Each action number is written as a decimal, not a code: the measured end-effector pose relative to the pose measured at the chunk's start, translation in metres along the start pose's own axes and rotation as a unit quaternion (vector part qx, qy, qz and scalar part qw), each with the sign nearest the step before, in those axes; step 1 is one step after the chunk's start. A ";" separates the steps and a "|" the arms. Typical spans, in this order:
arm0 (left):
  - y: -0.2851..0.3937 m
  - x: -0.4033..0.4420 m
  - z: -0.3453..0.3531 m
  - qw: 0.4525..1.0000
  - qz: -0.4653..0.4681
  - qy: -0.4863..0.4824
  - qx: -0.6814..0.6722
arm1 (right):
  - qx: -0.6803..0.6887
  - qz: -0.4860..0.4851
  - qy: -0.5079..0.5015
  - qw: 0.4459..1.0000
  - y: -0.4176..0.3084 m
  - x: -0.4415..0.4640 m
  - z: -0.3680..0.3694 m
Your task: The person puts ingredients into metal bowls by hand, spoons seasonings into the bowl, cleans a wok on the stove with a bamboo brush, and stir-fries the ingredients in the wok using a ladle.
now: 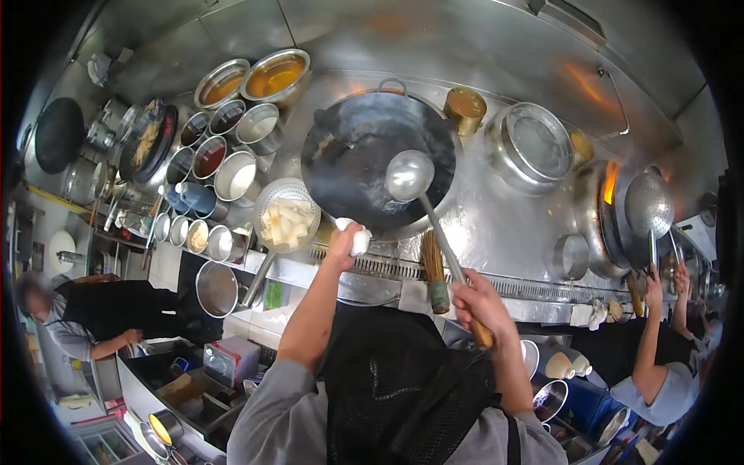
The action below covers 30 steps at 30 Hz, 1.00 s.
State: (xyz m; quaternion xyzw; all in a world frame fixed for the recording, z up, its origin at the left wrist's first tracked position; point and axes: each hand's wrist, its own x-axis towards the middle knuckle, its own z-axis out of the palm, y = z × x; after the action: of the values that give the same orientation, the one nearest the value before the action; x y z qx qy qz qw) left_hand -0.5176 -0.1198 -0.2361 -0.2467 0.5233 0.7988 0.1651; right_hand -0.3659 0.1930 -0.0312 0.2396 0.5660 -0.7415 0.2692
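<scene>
Person at a steel range, head view. Left hand low at the near-left edge of the wok; fingers curled closed on a bunched white cloth; whether cloth meets rim, cannot tell. Right hand nearer the body, fingers wrapped firmly round the ladle, its wooden handle end showing below the fist. Ladle slants up and leftward, bowl over the right half of the wok; contact with the wok's inside not clear. Wok sits on the range, dark-walled, with hazy steam over it and a loop handle on the far side. Just left of wok: a perforated strainer with pale chunky pieces in it, long handle running down toward the near edge. Bamboo brush lies between wok and ladle shaft, near the counter edge. Beyond and left, steel containers of sauces and powders, two bowls of amber liquid behind. Right of wok, a tin can, then a wide pot. Far right, a co-worker grips a second strainer near orange flame. Another person stands at far left.
</scene>
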 end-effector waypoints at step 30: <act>0.031 0.003 -0.022 0.970 -0.154 -0.169 -0.084 | -0.440 -0.069 0.280 0.850 0.192 0.179 -0.034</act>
State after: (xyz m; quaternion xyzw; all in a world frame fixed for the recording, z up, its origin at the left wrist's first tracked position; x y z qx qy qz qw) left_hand -0.5318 -0.1528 -0.2217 -0.1989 0.3746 0.8348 0.3510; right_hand -0.3683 0.1615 -0.2940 0.2537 0.8997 -0.3326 0.1247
